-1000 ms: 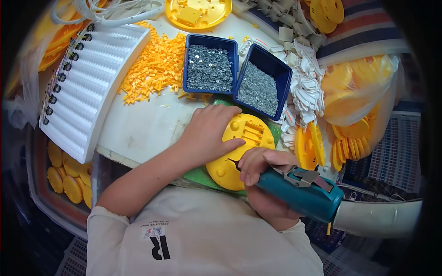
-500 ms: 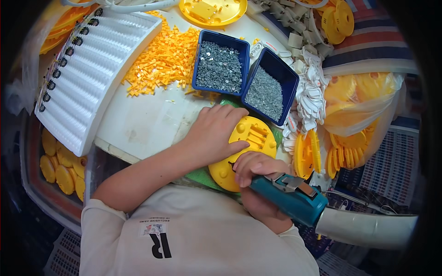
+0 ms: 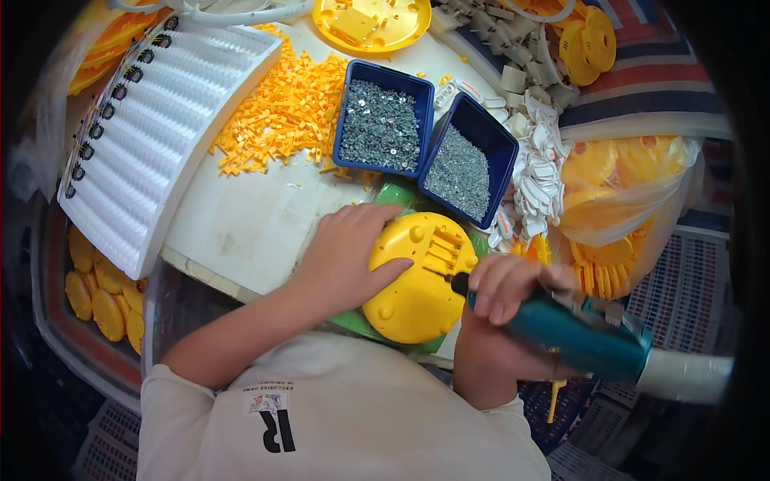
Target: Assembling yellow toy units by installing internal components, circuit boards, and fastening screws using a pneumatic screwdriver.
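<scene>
A round yellow plastic housing [image 3: 413, 309], with a slotted battery compartment in its face, lies on a green mat [image 3: 353, 322] at the table's near edge. My left hand [image 3: 341, 248] grips its left rim, thumb across the top and fingers along the far side. In my right hand [image 3: 513, 301] is a teal electric screwdriver [image 3: 577, 337], tilted almost flat. Its dark bit points left over the housing, beside the compartment; whether the tip touches cannot be made out.
Two blue bins of small metal parts [image 3: 381, 120] and screws [image 3: 459, 172] stand beyond the housing. Left of them lie a heap of small yellow pieces [image 3: 277, 112] and a white ridged foam tray [image 3: 160, 136]. White plastic parts [image 3: 537, 176] and a bag of yellow discs [image 3: 626, 184] are at right.
My right hand has drawn the screwdriver to the right and tipped it flatter, uncovering more of the housing. My left hand has shifted slightly left and nearer, still on the rim.
</scene>
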The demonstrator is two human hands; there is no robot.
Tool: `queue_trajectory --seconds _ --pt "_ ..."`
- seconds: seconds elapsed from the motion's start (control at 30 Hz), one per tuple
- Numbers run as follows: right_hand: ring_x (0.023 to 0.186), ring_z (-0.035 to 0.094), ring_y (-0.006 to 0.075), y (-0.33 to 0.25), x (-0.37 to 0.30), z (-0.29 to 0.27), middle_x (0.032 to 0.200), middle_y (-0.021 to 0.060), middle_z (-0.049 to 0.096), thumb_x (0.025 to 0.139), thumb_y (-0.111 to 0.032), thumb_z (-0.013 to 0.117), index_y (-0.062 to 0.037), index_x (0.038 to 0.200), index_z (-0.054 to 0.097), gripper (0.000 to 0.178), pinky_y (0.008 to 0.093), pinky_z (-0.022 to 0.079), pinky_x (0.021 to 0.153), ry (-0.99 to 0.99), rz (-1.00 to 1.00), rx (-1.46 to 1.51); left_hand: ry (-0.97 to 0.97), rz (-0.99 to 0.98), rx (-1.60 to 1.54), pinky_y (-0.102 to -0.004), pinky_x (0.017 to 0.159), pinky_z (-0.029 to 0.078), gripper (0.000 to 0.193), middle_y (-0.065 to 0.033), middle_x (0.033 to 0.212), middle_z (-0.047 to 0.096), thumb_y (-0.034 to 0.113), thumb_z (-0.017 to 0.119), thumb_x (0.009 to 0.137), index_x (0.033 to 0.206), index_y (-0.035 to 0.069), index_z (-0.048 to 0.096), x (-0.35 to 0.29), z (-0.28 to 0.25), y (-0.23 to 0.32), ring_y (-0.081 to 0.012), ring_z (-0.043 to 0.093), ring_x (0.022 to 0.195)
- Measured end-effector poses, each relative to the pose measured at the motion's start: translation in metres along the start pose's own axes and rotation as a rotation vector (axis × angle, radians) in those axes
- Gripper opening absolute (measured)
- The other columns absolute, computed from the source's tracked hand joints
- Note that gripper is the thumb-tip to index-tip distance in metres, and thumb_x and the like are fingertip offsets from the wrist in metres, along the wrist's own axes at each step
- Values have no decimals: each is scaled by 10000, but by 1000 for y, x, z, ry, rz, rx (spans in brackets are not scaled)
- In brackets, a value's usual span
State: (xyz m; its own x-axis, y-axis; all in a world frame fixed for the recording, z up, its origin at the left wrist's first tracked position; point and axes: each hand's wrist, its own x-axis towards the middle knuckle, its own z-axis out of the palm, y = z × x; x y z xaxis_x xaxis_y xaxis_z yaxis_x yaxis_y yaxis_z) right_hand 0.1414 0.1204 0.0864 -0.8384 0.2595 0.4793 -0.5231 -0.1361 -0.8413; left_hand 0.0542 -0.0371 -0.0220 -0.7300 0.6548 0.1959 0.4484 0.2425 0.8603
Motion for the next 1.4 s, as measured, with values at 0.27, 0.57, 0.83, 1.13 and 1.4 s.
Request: queue_trajectory --seconds 0.27,0.57,0.83,1.13,1.4 --pt "658 587 238 47 14 6 765 102 630 913 -870 332 12 1369 568 1021 404 487 723 -48 92 83 129 -32 -86 -418 920 479 648 -92 1113 692 223 871 770 1328 59 585 -10 8 -5 -295 667 992" --pt "726 613 267 55 4 15 819 131 641 894 -811 522 21 1266 602 915 432 491 783 -119 211 117 157 5 -83 -423 886 459 708 -79 1112 691 203 884 716 1339 87 567 -11 10 -8 -293 660 1020" --pt "712 608 254 57 2 11 815 117 642 887 -813 527 -4 1258 608 893 424 491 777 -171 226 36 111 -12 -64 -427 894 445 681 -74 1101 676 214 874 727 1325 97 569 -9 7 -6 -300 643 1037" --pt "633 559 231 43 33 -27 736 97 603 914 -824 364 4 1325 589 952 401 481 716 74 -67 -22 -59 57 40 -458 958 449 530 -141 1192 633 242 814 826 1272 56 596 15 2 8 -343 600 1126" --pt "696 606 251 62 29 -39 771 128 644 878 -879 350 28 1205 630 1004 402 485 749 156 117 116 -43 76 -14 -477 883 459 473 -122 1070 671 227 819 813 1201 81 592 46 26 9 -347 637 1049"
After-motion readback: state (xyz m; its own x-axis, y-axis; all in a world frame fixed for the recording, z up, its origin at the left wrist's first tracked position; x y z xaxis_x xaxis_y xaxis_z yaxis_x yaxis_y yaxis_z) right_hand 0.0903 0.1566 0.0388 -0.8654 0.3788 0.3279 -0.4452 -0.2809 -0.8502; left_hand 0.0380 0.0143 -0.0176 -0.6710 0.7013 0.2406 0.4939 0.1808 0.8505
